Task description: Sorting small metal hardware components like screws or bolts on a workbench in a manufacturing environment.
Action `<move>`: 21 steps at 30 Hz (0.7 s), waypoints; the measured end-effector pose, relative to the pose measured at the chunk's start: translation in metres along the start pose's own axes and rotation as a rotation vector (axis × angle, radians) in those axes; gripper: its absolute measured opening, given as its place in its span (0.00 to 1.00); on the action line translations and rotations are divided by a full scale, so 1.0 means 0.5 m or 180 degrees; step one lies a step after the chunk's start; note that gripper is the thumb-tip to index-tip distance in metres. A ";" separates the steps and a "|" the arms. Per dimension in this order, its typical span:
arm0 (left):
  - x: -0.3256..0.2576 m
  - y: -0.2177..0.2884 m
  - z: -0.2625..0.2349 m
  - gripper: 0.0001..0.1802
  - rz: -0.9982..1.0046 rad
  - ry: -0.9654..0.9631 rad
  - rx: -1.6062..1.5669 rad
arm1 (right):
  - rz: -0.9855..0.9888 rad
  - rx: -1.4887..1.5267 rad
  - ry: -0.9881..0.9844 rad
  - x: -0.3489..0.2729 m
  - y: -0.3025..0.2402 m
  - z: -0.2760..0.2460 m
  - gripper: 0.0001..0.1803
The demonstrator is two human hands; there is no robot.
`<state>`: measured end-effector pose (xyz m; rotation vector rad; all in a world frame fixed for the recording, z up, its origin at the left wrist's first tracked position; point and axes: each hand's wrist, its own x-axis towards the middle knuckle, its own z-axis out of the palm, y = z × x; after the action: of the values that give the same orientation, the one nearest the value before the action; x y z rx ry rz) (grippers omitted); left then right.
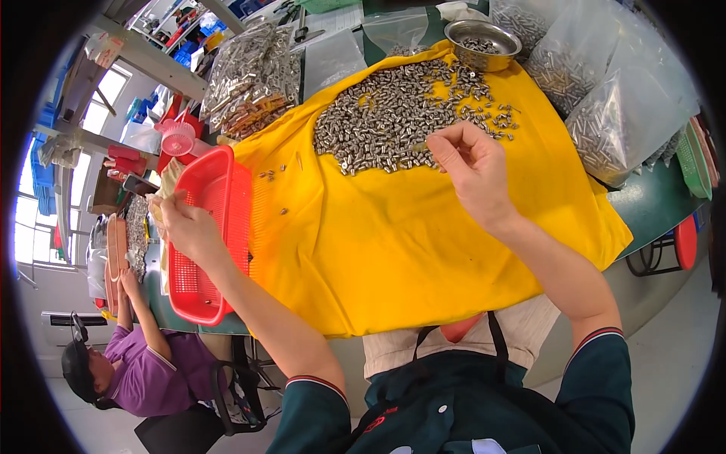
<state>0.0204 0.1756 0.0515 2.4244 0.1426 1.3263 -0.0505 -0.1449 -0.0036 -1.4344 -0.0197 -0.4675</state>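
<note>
A person looks down at a workbench covered by a yellow cloth [423,250]; every place below is given relative to that cloth.

On its far half lies a wide heap of small metal pins [393,113], short silver cylinders scattered loosely. The right hand [469,163] hovers at the near edge of the heap, fingers curled and thumb pressed toward the fingertips as if pinching pins; whether any are actually held cannot be told. The left hand [185,227] is off the cloth's left edge, fingers closed over the far rim of a red plastic basket [208,242] that abuts the cloth.

A few stray pins lie on the cloth between heap and basket. A steel bowl [484,38] with more pins sits at the far edge, and clear bags of pins [605,98] rest off the far right corner.

The pins look hard, smooth and individually very light, likely to roll or slip. They would seem best taken by a fingertip pinch across the barrel, or scooped several at a time. The basket looks light and rigid, easily gripped by its rim.

A seated person in purple [144,371] works beyond the left side.
</note>
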 end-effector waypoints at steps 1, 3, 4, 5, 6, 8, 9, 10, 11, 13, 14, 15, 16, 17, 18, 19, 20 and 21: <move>0.000 -0.033 0.000 0.10 -0.0148 -0.0301 0.0538 | 0.0018 0.0017 -0.0012 0.000 -0.002 0.002 0.07; -0.008 -0.039 0.008 0.13 -0.0202 -0.0721 0.1083 | 0.0044 0.0022 -0.0024 -0.001 -0.002 0.003 0.07; -0.026 -0.037 0.020 0.15 0.0246 -0.0411 0.1462 | 0.0050 0.0044 -0.0034 -0.001 -0.002 0.004 0.07; -0.041 -0.015 0.030 0.17 0.0694 -0.0102 0.1825 | 0.0057 0.0057 -0.0041 -0.001 -0.001 0.006 0.07; -0.036 0.018 0.036 0.16 0.0908 -0.0164 0.0957 | 0.0059 0.0038 -0.0034 -0.001 0.000 0.002 0.07; -0.050 0.074 0.069 0.11 0.0538 -0.1038 -0.0686 | 0.0026 -0.0061 -0.0024 0.000 0.006 -0.004 0.07; -0.070 0.118 0.079 0.07 0.0141 -0.1484 -0.1498 | 0.0024 -0.0054 -0.0041 0.001 0.004 -0.004 0.07; -0.089 0.132 0.093 0.07 0.0092 -0.2065 -0.1507 | 0.0028 -0.0083 -0.0053 0.000 0.004 -0.005 0.07; -0.106 0.149 0.099 0.07 0.0174 -0.2251 -0.1375 | 0.0028 -0.0105 -0.0068 -0.001 0.003 -0.004 0.07; -0.139 0.164 0.121 0.07 0.0429 -0.2429 -0.1288 | 0.0026 -0.0110 -0.0079 -0.002 0.003 -0.002 0.07; -0.149 0.171 0.127 0.07 0.0606 -0.2417 -0.1320 | 0.0027 -0.0115 -0.0074 -0.003 0.001 -0.001 0.07; -0.157 0.176 0.131 0.07 0.0446 -0.2594 -0.1330 | 0.0026 -0.0111 -0.0072 -0.004 0.000 0.000 0.07; -0.158 0.177 0.130 0.07 0.0452 -0.2593 -0.1326 | 0.0011 -0.0104 -0.0102 -0.004 -0.002 0.003 0.07; -0.161 0.179 0.132 0.07 0.0487 -0.2560 -0.1347 | -0.0003 -0.0108 -0.0122 -0.004 -0.002 0.002 0.06; -0.163 0.180 0.134 0.07 0.0523 -0.2526 -0.1367 | -0.0002 -0.0111 -0.0110 -0.004 -0.003 0.001 0.06; -0.164 0.176 0.138 0.07 0.0531 -0.2534 -0.1373 | 0.0005 -0.0093 -0.0107 -0.003 -0.004 0.000 0.06; -0.162 0.170 0.140 0.07 0.0353 -0.2570 -0.1421 | 0.0015 -0.0072 -0.0104 -0.004 -0.004 0.000 0.06; -0.161 0.167 0.142 0.07 0.0173 -0.2606 -0.1468 | 0.0017 -0.0073 -0.0092 -0.004 -0.004 -0.001 0.06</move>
<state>0.0274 0.0579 -0.0161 2.3482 -0.4000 0.2480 -0.0531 -0.1447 -0.0023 -1.4632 -0.0338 -0.4438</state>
